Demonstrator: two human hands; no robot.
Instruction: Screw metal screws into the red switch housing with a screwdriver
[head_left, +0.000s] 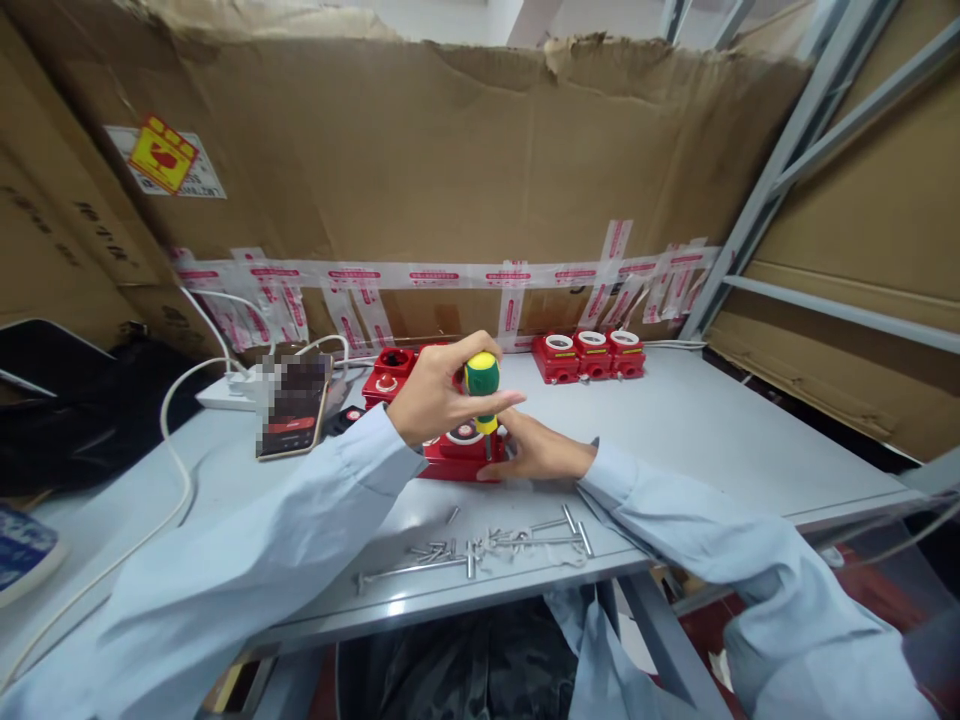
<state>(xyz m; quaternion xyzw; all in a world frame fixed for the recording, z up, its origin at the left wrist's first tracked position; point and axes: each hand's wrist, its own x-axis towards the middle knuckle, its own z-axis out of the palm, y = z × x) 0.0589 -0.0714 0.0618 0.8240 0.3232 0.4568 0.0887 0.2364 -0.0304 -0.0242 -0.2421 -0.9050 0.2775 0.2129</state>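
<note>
**Screwdriver on red box, both hands engaged**

Left hand was closed round the yellow-green handle of a screwdriver, fingers curled, thumb stretched along the right side. The tool stood upright, its shaft pointing down into the top of a red box directly under the hand. Right hand lay against the box's right side, fingers pressed together and flat on the table, touching the box near the screwdriver tip; it gripped nothing that could be made out.

Just behind the left hand, two more red boxes, one open-topped; contents could not be told. Further back right, a row of three red boxes with white rings on top.

Loose long screws lay scattered on the grey table near its front edge, close to the held box. A phone lay to the left, beside a white cable and power strip.

Taped cardboard walled the back; a metal shelf frame stood at right.
</note>
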